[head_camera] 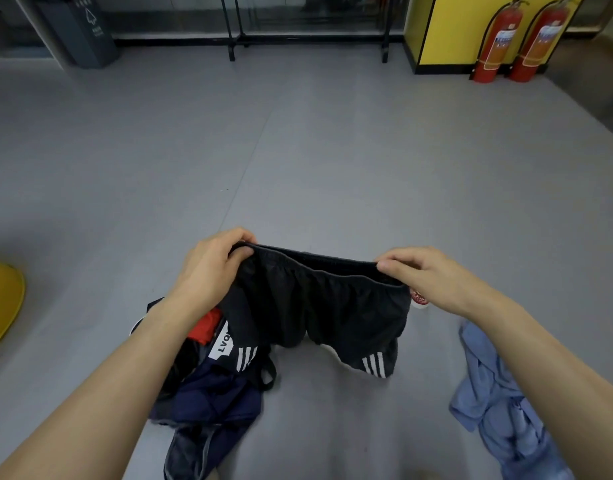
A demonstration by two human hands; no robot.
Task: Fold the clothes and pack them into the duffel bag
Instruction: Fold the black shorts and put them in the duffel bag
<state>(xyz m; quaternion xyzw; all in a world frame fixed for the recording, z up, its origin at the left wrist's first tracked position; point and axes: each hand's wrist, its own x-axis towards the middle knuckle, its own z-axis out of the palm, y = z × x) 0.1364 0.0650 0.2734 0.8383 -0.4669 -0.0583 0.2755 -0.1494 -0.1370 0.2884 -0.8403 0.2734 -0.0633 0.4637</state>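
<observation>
Grey floor [298, 150], indoor room. We hold the black shorts [318, 306] up by the waistband, left hand [211, 268] and right hand [422, 275] each pinching a corner, the left hem hanging over the bag [211, 393] at lower left. Our judgement: keep the band taut and bring the corners together so the striped hems match. Blue shirt [488, 403] lies crumpled at right, unfolded; a small jar [421, 299] just beside the right hand could be knocked.

Looks like a commercial/institutional interior, lobby or corridor type: plain grey floor [298, 150], two red fire extinguishers [519, 43] beside a yellow panel [450, 29], grey recycling bin [83, 29], black metal rack [308, 36] against glass.
</observation>
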